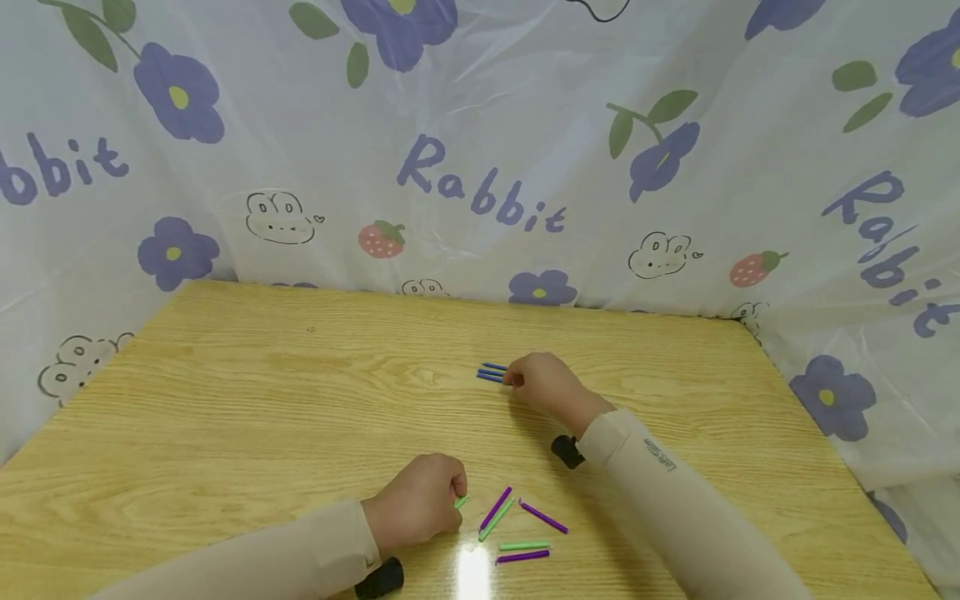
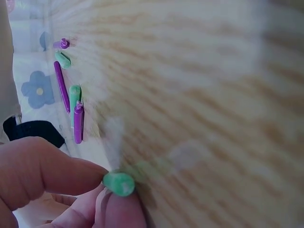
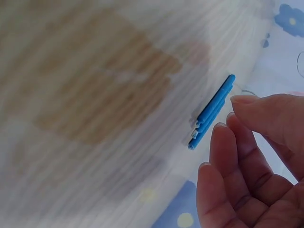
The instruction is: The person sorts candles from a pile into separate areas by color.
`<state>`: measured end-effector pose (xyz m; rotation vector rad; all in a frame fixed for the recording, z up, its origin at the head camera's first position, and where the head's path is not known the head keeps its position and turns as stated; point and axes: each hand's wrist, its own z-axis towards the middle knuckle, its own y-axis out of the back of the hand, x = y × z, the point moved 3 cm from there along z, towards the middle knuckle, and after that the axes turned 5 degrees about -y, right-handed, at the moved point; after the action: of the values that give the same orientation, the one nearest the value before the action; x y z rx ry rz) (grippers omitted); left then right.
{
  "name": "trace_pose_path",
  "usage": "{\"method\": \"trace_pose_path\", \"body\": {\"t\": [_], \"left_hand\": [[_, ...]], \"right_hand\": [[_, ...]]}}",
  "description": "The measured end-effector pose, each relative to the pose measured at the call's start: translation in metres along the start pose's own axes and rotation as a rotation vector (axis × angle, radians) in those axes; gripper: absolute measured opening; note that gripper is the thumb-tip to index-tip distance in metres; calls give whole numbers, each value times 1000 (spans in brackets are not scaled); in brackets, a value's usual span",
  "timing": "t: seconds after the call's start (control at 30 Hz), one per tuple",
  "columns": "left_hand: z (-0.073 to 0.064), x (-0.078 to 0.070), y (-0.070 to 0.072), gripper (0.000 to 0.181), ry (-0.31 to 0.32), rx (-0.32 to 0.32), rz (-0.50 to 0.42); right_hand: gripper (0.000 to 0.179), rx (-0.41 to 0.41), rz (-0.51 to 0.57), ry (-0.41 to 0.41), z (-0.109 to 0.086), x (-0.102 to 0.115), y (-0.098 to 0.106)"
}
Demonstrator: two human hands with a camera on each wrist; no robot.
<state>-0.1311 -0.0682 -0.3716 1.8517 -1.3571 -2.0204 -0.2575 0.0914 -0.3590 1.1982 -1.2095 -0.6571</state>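
My left hand point(image 1: 420, 506) pinches a small green candle point(image 2: 120, 184) between thumb and fingers, low over the table. Most of that candle's length is hidden by the fingers in the head view. Further out, my right hand point(image 1: 551, 387) is at the right end of three blue candles point(image 1: 491, 377) lying side by side. In the right wrist view the thumb and fingers point(image 3: 222, 147) are slightly bent and apart, with nothing between them, beside the blue candles point(image 3: 212, 111). Right of the left hand lie purple candles point(image 1: 543, 517) and green candles point(image 1: 525, 547), scattered at various angles.
The wooden table point(image 1: 300, 400) ends at the back against a white curtain point(image 1: 480, 100) printed with flowers and rabbits. The curtain also runs along both sides. Black wrist straps show at the left wrist point(image 1: 380, 578) and right wrist point(image 1: 567, 451).
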Motion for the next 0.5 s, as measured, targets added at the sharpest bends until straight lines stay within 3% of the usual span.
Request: {"method": "trace_pose_path", "body": {"t": [0.23,0.5], "left_hand": [[1,-1,1,20,10,-1,23],[1,0,1,19,32,9,-37]], "right_hand": [[16,-2,28,16,-12,-3,-4],[13,-5,39,71,-27,-1,-8]]}}
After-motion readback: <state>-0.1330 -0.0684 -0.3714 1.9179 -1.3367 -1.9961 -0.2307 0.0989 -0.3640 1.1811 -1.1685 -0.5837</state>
